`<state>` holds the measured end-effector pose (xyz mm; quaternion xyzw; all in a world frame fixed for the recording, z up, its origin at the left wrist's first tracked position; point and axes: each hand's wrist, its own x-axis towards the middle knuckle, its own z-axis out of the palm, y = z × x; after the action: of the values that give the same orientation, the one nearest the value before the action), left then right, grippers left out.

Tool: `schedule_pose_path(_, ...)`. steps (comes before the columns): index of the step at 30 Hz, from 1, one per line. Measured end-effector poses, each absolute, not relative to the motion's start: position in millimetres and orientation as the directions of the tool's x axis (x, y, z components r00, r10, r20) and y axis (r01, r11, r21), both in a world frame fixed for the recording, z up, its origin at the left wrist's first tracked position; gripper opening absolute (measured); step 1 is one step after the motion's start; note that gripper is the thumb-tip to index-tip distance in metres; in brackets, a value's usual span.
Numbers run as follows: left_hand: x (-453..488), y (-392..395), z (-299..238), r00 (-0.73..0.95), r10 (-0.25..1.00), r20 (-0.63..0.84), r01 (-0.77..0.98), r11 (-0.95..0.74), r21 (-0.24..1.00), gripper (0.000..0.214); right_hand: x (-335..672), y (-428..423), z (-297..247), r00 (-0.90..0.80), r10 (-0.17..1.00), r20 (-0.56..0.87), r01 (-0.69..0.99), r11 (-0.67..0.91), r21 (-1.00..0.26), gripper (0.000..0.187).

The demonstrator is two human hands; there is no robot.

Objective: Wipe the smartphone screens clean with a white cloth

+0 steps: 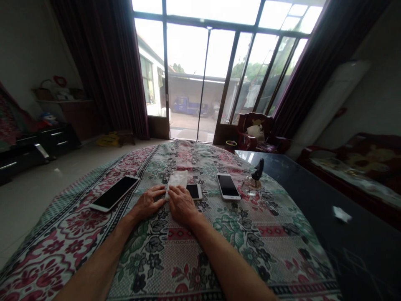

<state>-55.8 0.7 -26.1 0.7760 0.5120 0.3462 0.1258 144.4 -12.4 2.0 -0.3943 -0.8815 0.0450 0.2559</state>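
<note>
While they lay palm-down on the floral cloth (175, 251), the left hand (150, 202) and right hand (181, 205) rested flat, fingers loosely spread over the near end of a white packet (177, 179) — pressing, not gripping. Its long axis ran straight away from them, equally near both; a small phone (194, 191) lay just right of it.

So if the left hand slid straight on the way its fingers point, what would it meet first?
The white folded wipe: the left hand points forward and rightward at its near end, fingertips seemingly touching it. The right hand lies close beside it.
</note>
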Motion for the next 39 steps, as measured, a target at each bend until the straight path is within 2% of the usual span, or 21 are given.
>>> schedule_pose_path(2,-55.9,1.0,-27.2,0.233,0.880,0.414,0.707,-0.446,0.549,0.043,142.4,-13.6,1.9,-0.572,0.703,0.423,0.662,0.700,-0.268,0.033)
schedule_pose_path(5,-55.6,0.9,-27.0,0.228,0.884,0.408,0.711,-0.437,0.550,0.043,144.7,-9.5,3.2,-0.491,0.749,0.445,0.711,0.640,-0.293,0.033)
schedule_pose_path(11,-54.7,-0.5,-24.3,0.222,0.896,0.385,0.713,-0.419,0.563,0.044,174.3,7.2,13.8,-0.135,0.910,0.392,0.892,0.284,-0.352,0.031)
schedule_pose_path(15,-54.6,-0.5,-24.4,0.216,0.896,0.387,0.704,-0.418,0.574,0.044,193.3,12.6,17.9,0.029,0.927,0.375,0.934,0.109,-0.340,0.032)
schedule_pose_path(19,-54.5,-0.3,-23.5,0.214,0.898,0.384,0.704,-0.414,0.577,0.044,186.4,8.3,14.8,-0.043,0.919,0.392,0.923,0.186,-0.336,0.033)
schedule_pose_path(22,-54.1,-0.6,-22.1,0.214,0.899,0.381,0.708,-0.412,0.574,0.044,169.5,1.1,9.5,-0.240,0.883,0.402,0.863,0.384,-0.329,0.034)
schedule_pose_path(25,-53.9,-0.9,-22.3,0.216,0.896,0.387,0.703,-0.418,0.575,0.043,153.7,-6.0,3.8,-0.438,0.800,0.410,0.755,0.575,-0.316,0.034)
schedule_pose_path(29,-54.5,0.0,-25.6,0.209,0.888,0.409,0.690,-0.430,0.582,0.043,142.2,-12.6,0.9,-0.586,0.705,0.401,0.638,0.706,-0.308,0.038)
schedule_pose_path(31,-54.7,0.3,-26.6,0.211,0.886,0.414,0.690,-0.435,0.579,0.043,140.7,-13.8,2.3,-0.601,0.694,0.396,0.629,0.717,-0.301,0.035)
schedule_pose_path(34,-54.3,-0.1,-25.4,0.215,0.889,0.404,0.700,-0.429,0.571,0.043,143.6,-11.4,6.5,-0.523,0.749,0.407,0.685,0.653,-0.323,0.030)
schedule_pose_path(39,-53.7,-1.3,-21.0,0.225,0.900,0.374,0.706,-0.415,0.574,0.044,165.4,1.0,15.1,-0.242,0.890,0.387,0.846,0.389,-0.366,0.029)
